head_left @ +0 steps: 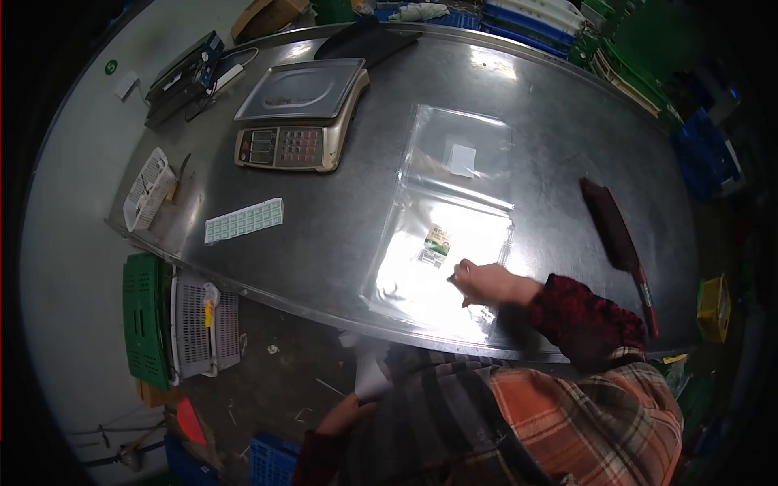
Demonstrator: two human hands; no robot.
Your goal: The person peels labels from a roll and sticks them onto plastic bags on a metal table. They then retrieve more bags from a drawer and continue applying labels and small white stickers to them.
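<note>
My right hand (486,283) hovers over or rests on a clear plastic bag (389,283), its fingers curled and slightly blurred. Whether something small is between those fingertips, I cannot make out. Just left of them, a small cream-and-green label (438,240) with printing lies on the bag. Farther back, another clear plastic bag (433,130) lies flat with a plain white label (462,160) on it. Below the table's front edge, my left hand (344,413) is closed on the lower end of a white paper sheet (370,368); its fingertips are partly hidden.
A digital scale (300,146) stands at the back left of the metal table (324,219). Near it lie a pale green label sheet (245,220) and a white basket (150,190). On the right is a dark brush with a red handle (612,227). Crates (198,324) stand below left.
</note>
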